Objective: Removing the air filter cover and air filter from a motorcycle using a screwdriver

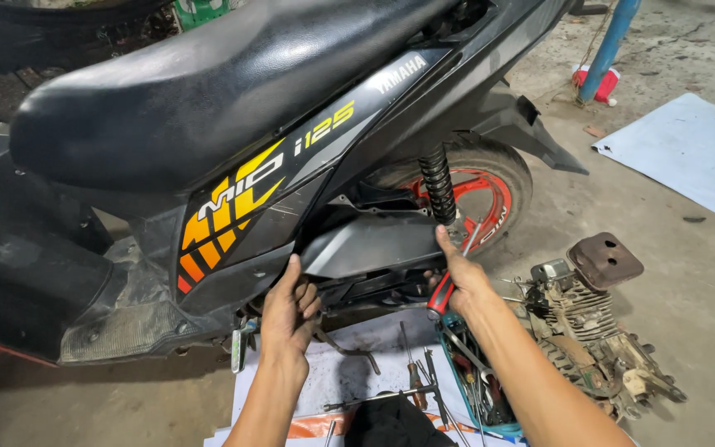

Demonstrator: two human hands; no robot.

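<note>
The left hand (pixel 290 308) was curled, with its fingers tucked under the bottom edge of the scooter's smooth black side panel (pixel 250 207). The thumb pointed up against the panel. The right hand (pixel 457 277) pinched a screwdriver (pixel 448 277) with a red and black handle. Its thumb pressed flat on the grey plastic cover (pixel 366 244), which sat just below the side panel.

Beside the cover stood a black coiled spring (pixel 438 184), shaped like a twisty tube. Behind the spring was the round back wheel (pixel 490 194) with a red rim.

Under the cover, on the ground, lay a white sheet (pixel 349 364) with thin metal tools (pixel 415 385) on it. A blue tray (pixel 477 393) held more tools. To the right of the tray sat a rusty, bumpy old engine (pixel 589 323) on the rough grey concrete floor (pixel 705 273). Above the panel was the long, soft-looking black seat (pixel 208 83).
</note>
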